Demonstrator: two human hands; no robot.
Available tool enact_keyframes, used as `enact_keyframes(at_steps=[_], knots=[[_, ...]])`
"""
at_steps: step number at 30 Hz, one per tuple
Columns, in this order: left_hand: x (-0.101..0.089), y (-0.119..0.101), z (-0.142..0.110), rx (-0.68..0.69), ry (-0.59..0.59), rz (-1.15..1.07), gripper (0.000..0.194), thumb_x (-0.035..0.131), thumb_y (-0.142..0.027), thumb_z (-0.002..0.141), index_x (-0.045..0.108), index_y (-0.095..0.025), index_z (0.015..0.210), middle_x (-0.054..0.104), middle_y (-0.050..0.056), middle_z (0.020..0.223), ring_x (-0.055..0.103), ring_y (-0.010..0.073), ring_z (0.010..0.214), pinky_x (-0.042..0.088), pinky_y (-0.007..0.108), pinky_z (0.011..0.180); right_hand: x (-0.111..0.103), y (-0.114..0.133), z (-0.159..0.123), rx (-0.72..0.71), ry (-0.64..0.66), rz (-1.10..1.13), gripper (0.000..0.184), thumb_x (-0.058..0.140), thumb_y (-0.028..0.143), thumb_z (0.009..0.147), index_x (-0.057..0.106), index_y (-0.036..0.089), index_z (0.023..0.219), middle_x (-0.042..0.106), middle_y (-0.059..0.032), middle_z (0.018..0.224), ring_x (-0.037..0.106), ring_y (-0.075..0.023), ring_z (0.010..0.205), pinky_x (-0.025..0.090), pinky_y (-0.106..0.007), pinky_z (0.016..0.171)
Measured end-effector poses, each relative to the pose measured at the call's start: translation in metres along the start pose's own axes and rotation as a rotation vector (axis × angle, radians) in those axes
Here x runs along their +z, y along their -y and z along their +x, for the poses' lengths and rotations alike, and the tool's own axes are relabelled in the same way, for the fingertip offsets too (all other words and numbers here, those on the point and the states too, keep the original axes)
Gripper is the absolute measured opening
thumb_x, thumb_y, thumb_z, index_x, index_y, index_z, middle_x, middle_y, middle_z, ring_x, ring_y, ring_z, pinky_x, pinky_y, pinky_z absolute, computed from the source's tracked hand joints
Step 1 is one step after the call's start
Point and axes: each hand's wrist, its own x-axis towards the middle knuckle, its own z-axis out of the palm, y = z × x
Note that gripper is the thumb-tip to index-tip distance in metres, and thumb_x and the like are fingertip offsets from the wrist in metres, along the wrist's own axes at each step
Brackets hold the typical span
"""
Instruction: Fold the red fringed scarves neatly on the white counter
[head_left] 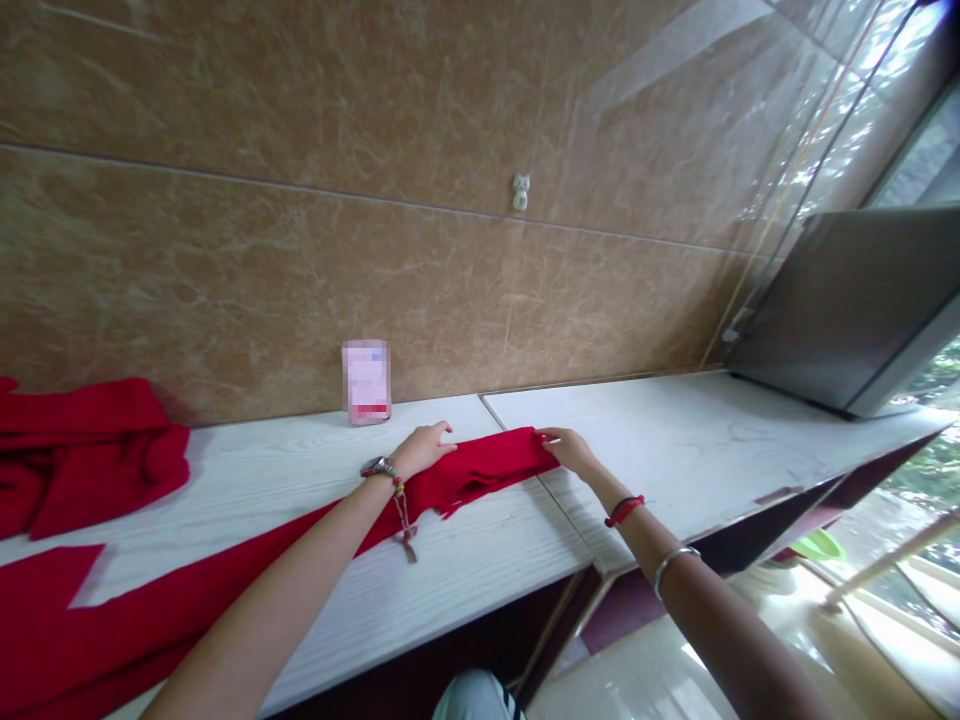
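A long band of red cloth (pixel 495 456) lies along the white counter, running from the lower left to the middle. Its right end looks doubled over, with an uneven, loose edge at the front. My left hand (pixel 422 450) rests on the back edge of the cloth, thumb and fingers apart. At the far right end, my right hand (pixel 568 449) pinches a corner of the red cloth between thumb and fingertips. My left forearm crosses over the band and hides part of it. Whether the cloth is part of a garment, I cannot tell.
Another bunched red cloth (pixel 112 455) lies at the left by the wall. A small pink rectangular thing (pixel 367 384), blurred out, leans upright against the tiled wall. A white cat-shaped hook (pixel 520 191) is on the wall. A large grey appliance (pixel 847 310) stands at the right end.
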Motion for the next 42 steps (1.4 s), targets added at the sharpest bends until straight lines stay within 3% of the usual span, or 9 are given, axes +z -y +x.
enact_keyframes(at_steps=[4, 9, 12, 15, 19, 25, 31, 36, 42], knots=[[0.012, 0.004, -0.005, 0.054, -0.003, 0.149, 0.038, 0.048, -0.032, 0.084, 0.049, -0.016, 0.118, 0.061, 0.009, 0.099, 0.057, 0.0202, 0.093, 0.042, 0.027, 0.080, -0.003, 0.010, -0.006, -0.065, -0.021, -0.083, 0.038, 0.045, 0.008, 0.076, 0.064, 0.016, 0.107, 0.063, -0.0104, 0.106, 0.058, -0.0196, 0.096, 0.043, -0.030, 0.087], [0.014, -0.030, -0.011, 0.203, -0.133, 0.240, 0.045, 0.043, -0.037, 0.086, 0.040, -0.020, 0.127, 0.045, 0.012, 0.127, 0.043, 0.0251, 0.115, 0.034, 0.035, 0.095, -0.001, 0.037, -0.014, -0.346, -0.068, -0.272, 0.039, 0.035, 0.017, 0.088, 0.051, 0.013, 0.123, 0.041, -0.0142, 0.134, 0.040, -0.0207, 0.121, 0.033, -0.033, 0.100], [0.024, -0.053, -0.008, 0.367, -0.048, 0.227, 0.061, 0.045, -0.049, 0.082, 0.033, -0.016, 0.131, 0.032, 0.013, 0.139, 0.025, 0.0276, 0.129, 0.023, 0.040, 0.103, 0.011, 0.044, -0.018, -0.517, 0.081, -0.391, 0.038, 0.035, 0.021, 0.090, 0.047, 0.017, 0.126, 0.042, -0.0129, 0.135, 0.032, -0.0223, 0.127, 0.031, -0.044, 0.100], [0.040, -0.064, -0.005, 0.384, 0.057, 0.192, 0.067, 0.045, -0.050, 0.081, 0.030, -0.011, 0.132, 0.030, 0.016, 0.140, 0.026, 0.0270, 0.129, 0.024, 0.038, 0.104, 0.022, 0.037, -0.020, -0.619, 0.156, -0.430, 0.038, 0.033, 0.019, 0.091, 0.047, 0.017, 0.126, 0.041, -0.0125, 0.135, 0.028, -0.0218, 0.129, 0.028, -0.047, 0.100], [0.050, -0.063, -0.008, 0.398, 0.048, 0.192, 0.051, 0.041, -0.036, 0.085, 0.037, -0.010, 0.128, 0.035, 0.015, 0.138, 0.035, 0.0234, 0.125, 0.026, 0.032, 0.102, 0.020, 0.024, -0.016, -0.620, 0.173, -0.367, 0.041, 0.028, 0.023, 0.092, 0.039, 0.016, 0.132, 0.036, -0.0109, 0.138, 0.028, -0.0201, 0.129, 0.027, -0.044, 0.102], [0.048, -0.053, -0.014, 0.312, 0.117, 0.207, 0.071, 0.033, -0.057, 0.084, 0.023, -0.011, 0.137, 0.019, 0.014, 0.145, 0.017, 0.0269, 0.133, 0.016, 0.044, 0.105, 0.015, 0.021, -0.011, -0.642, 0.200, -0.424, 0.038, 0.031, 0.022, 0.092, 0.045, 0.018, 0.127, 0.036, -0.0110, 0.138, 0.027, -0.0225, 0.129, 0.029, -0.048, 0.100], [0.040, -0.041, -0.021, 0.315, 0.177, 0.168, 0.065, 0.020, -0.057, 0.088, 0.021, -0.015, 0.139, 0.016, 0.012, 0.146, 0.013, 0.0225, 0.134, 0.013, 0.043, 0.106, 0.015, 0.016, -0.014, -0.720, 0.189, -0.542, 0.035, 0.035, 0.016, 0.090, 0.051, 0.021, 0.121, 0.036, -0.0098, 0.139, 0.027, -0.0256, 0.129, 0.032, -0.052, 0.096], [0.008, -0.009, -0.071, 0.216, 0.082, 0.201, 0.058, 0.023, -0.052, 0.090, 0.023, -0.019, 0.138, 0.015, 0.008, 0.147, 0.008, 0.0214, 0.135, 0.009, 0.044, 0.106, 0.006, 0.054, -0.022, -0.532, 0.127, -0.593, 0.042, 0.032, 0.031, 0.092, 0.039, 0.021, 0.132, 0.035, -0.0138, 0.139, 0.025, -0.0342, 0.128, 0.031, -0.061, 0.092], [-0.026, 0.054, -0.168, -0.055, 0.001, 0.296, 0.060, 0.029, -0.053, 0.088, 0.027, -0.019, 0.138, 0.020, 0.009, 0.145, 0.013, 0.0261, 0.134, 0.016, 0.046, 0.104, 0.036, 0.106, -0.035, -0.722, 0.110, -0.448, 0.045, 0.025, 0.041, 0.092, 0.032, 0.027, 0.135, 0.031, -0.0068, 0.142, 0.021, -0.0302, 0.130, 0.027, -0.059, 0.096]])
